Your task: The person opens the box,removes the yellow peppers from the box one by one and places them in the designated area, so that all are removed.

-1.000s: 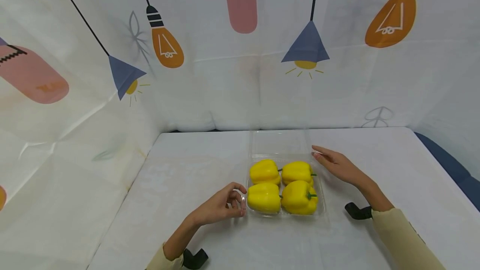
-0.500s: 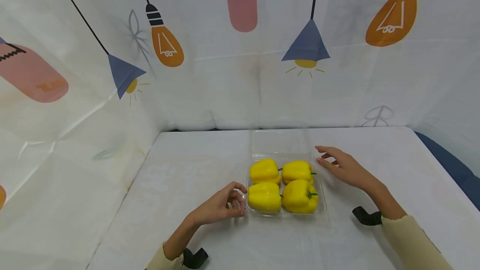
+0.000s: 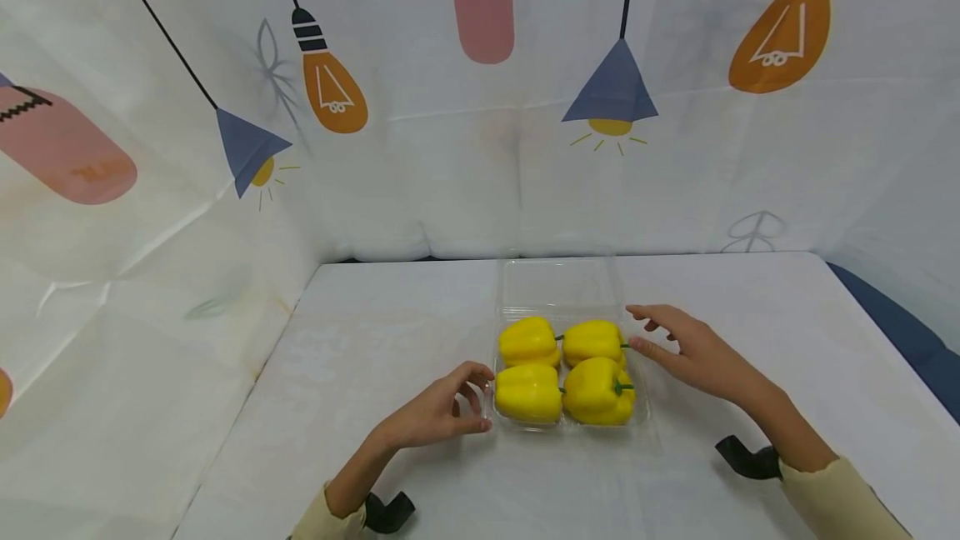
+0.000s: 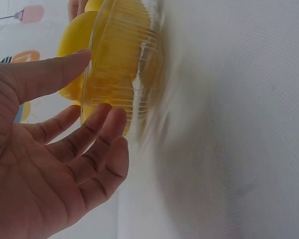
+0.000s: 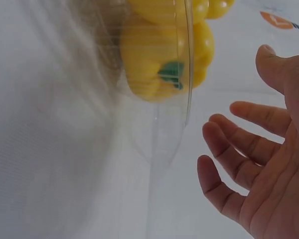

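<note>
Head cam has a clear plastic container point(image 3: 642, 407) sitting on a white table point(image 3: 375, 307), pretty much between the person's two hands, with its clear lid point(image 3: 558, 283) folded back on the far side. Four yellow bell peppers are packed inside, two by two: back-left pepper point(image 3: 527, 340), back-right pepper point(image 3: 591, 342), front-left pepper point(image 3: 527, 394) and front-right pepper point(image 3: 595, 392), all with green stems pointing roughly right.

Left hand point(image 3: 437, 412) is at the container's left side, thumb and fingers apart and loosely bent. Left wrist cam puts the thumb tip right at the rim and a couple of fingertips by the ridged wall (can't really tell how firm the contact is, or whether there's any).

Right hand point(image 3: 692, 348) is over on the right, next to the back-right pepper, fingers spread from the thumb and nothing in its grasp. Right wrist cam shows a gap between those fingertips and the see-through wall, with one pepper's stem visible through the plastic.

Rest of the scene: beige sleeves point(image 3: 843, 498) on both arms, a black curved piece point(image 3: 748, 458) by each cuff, and a white sheet point(image 3: 450, 173) behind the table, printed with lamps and orange bulbs. Something dark blue point(image 3: 903, 336) pokes out past the table's right edge.
</note>
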`<state>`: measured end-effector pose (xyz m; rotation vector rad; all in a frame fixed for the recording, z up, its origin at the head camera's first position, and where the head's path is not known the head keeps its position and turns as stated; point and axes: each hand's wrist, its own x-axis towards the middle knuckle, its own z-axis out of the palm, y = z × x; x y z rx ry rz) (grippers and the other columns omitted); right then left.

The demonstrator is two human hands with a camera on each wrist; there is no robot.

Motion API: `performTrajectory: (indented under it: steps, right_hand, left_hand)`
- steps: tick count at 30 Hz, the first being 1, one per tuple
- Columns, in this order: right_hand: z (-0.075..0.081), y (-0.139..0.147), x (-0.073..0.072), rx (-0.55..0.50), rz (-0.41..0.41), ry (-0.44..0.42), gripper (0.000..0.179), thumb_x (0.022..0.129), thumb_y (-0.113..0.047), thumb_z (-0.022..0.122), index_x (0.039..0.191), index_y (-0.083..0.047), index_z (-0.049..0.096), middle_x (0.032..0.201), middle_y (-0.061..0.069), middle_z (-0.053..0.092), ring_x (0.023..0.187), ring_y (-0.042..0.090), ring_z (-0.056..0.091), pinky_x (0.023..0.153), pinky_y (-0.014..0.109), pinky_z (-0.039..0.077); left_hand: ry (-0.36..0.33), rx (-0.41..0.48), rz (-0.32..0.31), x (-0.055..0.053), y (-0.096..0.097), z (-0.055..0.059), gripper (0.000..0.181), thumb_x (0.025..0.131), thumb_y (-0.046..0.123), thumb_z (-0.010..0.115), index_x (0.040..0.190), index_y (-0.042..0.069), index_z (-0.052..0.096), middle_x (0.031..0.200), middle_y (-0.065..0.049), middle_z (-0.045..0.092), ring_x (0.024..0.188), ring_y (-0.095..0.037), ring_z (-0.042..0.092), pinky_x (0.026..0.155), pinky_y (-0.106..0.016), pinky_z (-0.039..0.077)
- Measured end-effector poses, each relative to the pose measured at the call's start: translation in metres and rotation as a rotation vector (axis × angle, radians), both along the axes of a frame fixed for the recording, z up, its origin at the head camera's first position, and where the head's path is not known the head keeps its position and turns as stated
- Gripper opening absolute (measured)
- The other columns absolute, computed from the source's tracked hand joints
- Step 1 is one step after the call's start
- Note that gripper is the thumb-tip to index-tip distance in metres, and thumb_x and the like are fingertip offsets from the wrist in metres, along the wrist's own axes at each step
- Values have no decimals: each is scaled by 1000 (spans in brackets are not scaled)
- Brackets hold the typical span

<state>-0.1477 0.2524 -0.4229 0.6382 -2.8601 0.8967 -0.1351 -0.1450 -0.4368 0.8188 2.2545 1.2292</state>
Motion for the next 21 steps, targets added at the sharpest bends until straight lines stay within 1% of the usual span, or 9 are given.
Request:
performTrajectory:
  steps: [4, 6, 9, 13, 17, 21]
  right_hand:
    - [2, -4, 9, 12, -1, 33, 51, 92, -42, 58, 135, -16, 49, 128, 4, 55, 101, 19, 55, 78, 43, 49]
    - [4, -7, 13, 12, -5, 32, 51, 91, -43, 59, 134, -18, 49, 128, 2, 55, 101, 18, 54, 77, 43, 49]
    - [6, -11, 19, 12, -21, 13, 54, 89, -48, 59, 134, -20, 50, 128, -1, 54, 100, 16, 53, 77, 43, 49]
    - [7, -15, 25, 17, -29, 2, 58, 85, -53, 61, 133, -22, 50, 126, -3, 54, 100, 15, 52, 75, 41, 49]
    - [7, -18, 31, 18, -17, 26, 60, 83, -52, 64, 132, -22, 52, 123, -4, 56, 99, 14, 53, 73, 39, 50]
    - [7, -21, 35, 33, -13, 51, 59, 82, -52, 65, 130, -21, 54, 123, -5, 56, 96, 13, 54, 73, 37, 51]
  left_hand:
    - [30, -32, 12, 0, 1, 1, 59, 84, 25, 73, 133, 19, 41, 127, 0, 50, 110, -24, 53, 86, -38, 49]
    - [51, -52, 13, -1, 1, 0, 61, 84, 26, 72, 135, 16, 40, 130, 2, 48, 115, -23, 51, 92, -41, 46]
    - [75, -77, 8, -2, 1, 0, 64, 84, 28, 72, 137, 15, 38, 134, 5, 46, 121, -22, 48, 98, -46, 42]
    - [90, -90, -1, -3, -1, -1, 67, 84, 31, 72, 139, 16, 37, 138, 5, 44, 127, -20, 43, 103, -47, 36]
    - [94, -90, -9, -3, -1, -2, 69, 83, 31, 73, 139, 16, 36, 139, 4, 43, 129, -19, 40, 105, -47, 33]
    - [99, -86, -16, -3, -2, -3, 70, 83, 33, 72, 140, 15, 35, 141, 2, 42, 131, -19, 39, 106, -47, 32]
